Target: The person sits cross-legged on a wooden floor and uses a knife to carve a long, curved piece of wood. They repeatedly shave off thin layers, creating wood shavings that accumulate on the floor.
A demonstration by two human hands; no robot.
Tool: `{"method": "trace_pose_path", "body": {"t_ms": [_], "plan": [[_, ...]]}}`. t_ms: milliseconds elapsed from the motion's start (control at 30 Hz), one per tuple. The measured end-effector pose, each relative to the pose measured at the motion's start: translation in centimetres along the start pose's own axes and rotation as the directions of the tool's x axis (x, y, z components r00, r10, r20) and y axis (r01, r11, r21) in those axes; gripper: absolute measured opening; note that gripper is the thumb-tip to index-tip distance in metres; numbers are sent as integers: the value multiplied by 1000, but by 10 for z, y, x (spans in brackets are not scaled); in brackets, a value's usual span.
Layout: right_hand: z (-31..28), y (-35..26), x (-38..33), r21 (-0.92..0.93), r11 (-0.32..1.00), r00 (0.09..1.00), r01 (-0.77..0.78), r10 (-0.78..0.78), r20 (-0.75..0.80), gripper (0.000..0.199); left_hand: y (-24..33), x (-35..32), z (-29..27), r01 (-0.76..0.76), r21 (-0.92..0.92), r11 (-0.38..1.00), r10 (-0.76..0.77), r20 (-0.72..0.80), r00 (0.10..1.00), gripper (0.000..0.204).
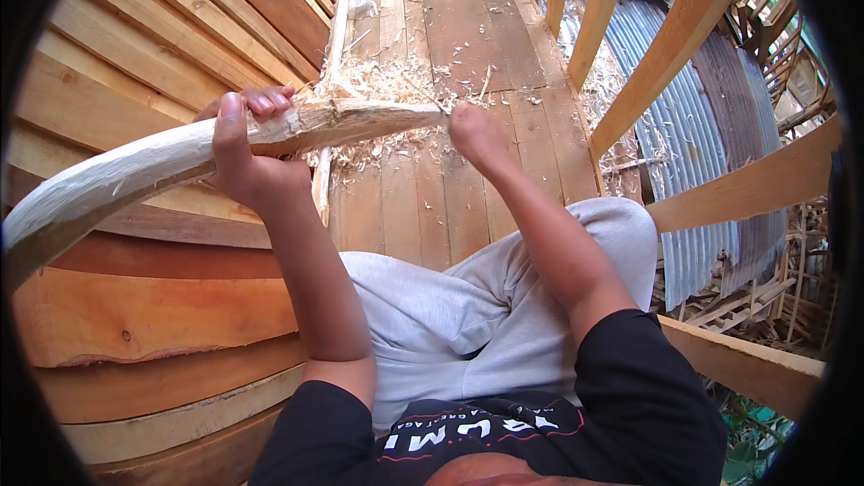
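A long curved wooden pole (135,171), pale where its bark is shaved off, runs from the lower left up to the middle of the view. My left hand (247,148) is wrapped around it near its frayed, splintered end (378,117). My right hand (477,137) is closed in a fist right at that end's tip; what it holds is hidden by the fingers. Pale wood shavings (396,81) lie scattered on the plank floor (423,207) beneath the pole's end. My knees in grey trousers (468,306) are bent below.
Stacked wooden boards (135,54) form a curved wall on the left. A thin wooden strip (335,45) runs along its foot. Slanted wooden beams (666,45) frame the right side, with corrugated metal sheeting (711,135) and wood scraps below them.
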State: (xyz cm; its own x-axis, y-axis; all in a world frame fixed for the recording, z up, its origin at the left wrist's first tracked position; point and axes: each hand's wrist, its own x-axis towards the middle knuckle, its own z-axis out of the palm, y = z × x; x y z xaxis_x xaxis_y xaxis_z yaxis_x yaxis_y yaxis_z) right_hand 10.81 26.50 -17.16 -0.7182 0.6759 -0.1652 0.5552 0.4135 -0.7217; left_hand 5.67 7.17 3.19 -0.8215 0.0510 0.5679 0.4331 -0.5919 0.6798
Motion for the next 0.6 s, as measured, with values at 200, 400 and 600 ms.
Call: {"method": "trace_pose_path", "body": {"t_ms": [200, 400, 600], "plan": [[-3, -29, -12, 113, 994, 1000, -2, 1, 8, 47, -3, 16, 6, -4, 39, 999, 3, 15, 1000, 16], [9, -31, -3, 141, 988, 998, 56, -55, -14, 55, -4, 15, 13, 11, 75, 997, 14, -324, 946, 16], [10, -42, -22, 127, 988, 995, 93, -89, -36, 56, 0, 10, -2, -12, 132, 991, 63, -389, 919, 18]]}}
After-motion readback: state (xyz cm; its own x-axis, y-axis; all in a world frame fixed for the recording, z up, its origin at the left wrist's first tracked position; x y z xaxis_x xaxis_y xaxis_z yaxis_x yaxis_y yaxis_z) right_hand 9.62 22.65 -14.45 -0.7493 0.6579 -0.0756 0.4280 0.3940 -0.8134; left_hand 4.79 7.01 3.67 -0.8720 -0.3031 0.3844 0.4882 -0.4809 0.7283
